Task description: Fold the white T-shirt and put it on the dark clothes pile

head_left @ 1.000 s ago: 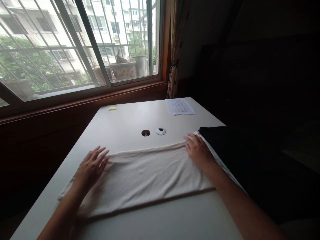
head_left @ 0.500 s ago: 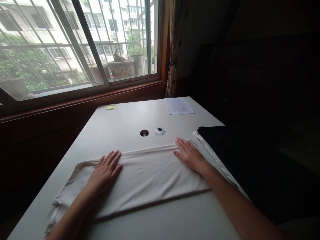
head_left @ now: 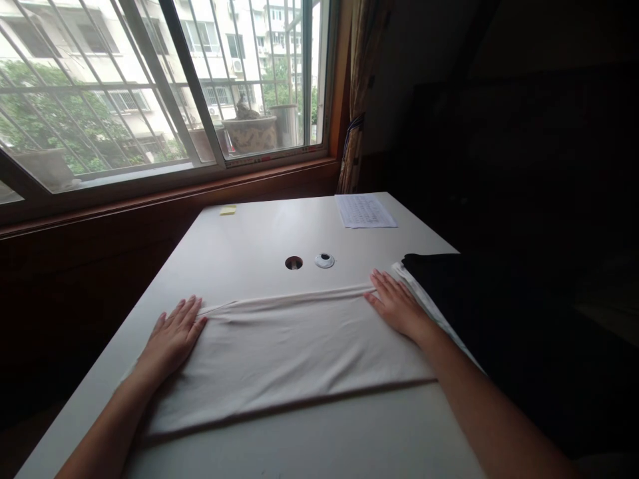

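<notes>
A white garment (head_left: 294, 352), folded into a long strip, lies across the white table (head_left: 259, 239). Its cloth has soft creases running through the middle. My left hand (head_left: 172, 336) rests flat on the strip's left end, fingers stretched toward the far edge, and covers part of that end. On the right end lies my right hand (head_left: 397, 306), also flat with the fingers spread a little. Neither hand grips the cloth.
Dark cloth (head_left: 499, 332) with a white edge lies along the table's right side. Printed papers (head_left: 367, 211) and a yellow sticky note (head_left: 228, 209) are at the far edge. A cable hole (head_left: 294, 263) and its round cover (head_left: 324, 261) sit mid-table. A barred window (head_left: 174, 86) stands behind.
My left hand has slid left, out to the end of the garment. My right hand has moved slightly right. The cloth near the left hand looks flatter, and the view has shifted a little.
</notes>
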Demonstrator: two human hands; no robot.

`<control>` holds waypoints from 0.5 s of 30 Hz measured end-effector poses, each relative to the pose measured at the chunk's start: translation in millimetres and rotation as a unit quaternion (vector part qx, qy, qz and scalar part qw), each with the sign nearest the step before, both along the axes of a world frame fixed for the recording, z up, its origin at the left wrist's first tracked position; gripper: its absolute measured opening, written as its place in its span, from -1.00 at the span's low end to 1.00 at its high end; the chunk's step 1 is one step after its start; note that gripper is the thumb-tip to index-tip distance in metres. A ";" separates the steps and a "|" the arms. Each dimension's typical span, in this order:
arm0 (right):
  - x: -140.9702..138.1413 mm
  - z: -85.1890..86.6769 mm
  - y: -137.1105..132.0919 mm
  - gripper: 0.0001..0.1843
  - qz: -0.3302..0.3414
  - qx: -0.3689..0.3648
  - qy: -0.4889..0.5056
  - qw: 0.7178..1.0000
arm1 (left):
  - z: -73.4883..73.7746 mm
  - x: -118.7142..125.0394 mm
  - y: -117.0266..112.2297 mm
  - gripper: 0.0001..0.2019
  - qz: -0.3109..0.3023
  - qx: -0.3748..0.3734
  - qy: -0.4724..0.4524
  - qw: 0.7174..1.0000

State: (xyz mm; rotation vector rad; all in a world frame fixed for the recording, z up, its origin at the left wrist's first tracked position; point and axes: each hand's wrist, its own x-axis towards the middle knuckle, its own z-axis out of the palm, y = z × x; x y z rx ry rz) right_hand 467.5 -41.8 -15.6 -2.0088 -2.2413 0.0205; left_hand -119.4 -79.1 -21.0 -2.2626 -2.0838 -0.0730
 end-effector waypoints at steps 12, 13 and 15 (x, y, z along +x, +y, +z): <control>7.2 -13.8 4.6 -0.28 0.005 0.057 0.008 0.998 | -2.7 -71.1 -0.6 -0.26 0.050 0.122 -0.149 0.980; 7.5 -15.0 4.9 -0.29 0.008 0.067 0.009 0.998 | 2.5 -68.3 -1.5 -0.29 0.023 0.153 -0.162 0.975; 7.7 -16.5 5.0 -0.31 0.013 0.085 0.009 0.996 | 15.2 -58.4 -3.1 -0.37 -0.034 0.188 -0.172 0.966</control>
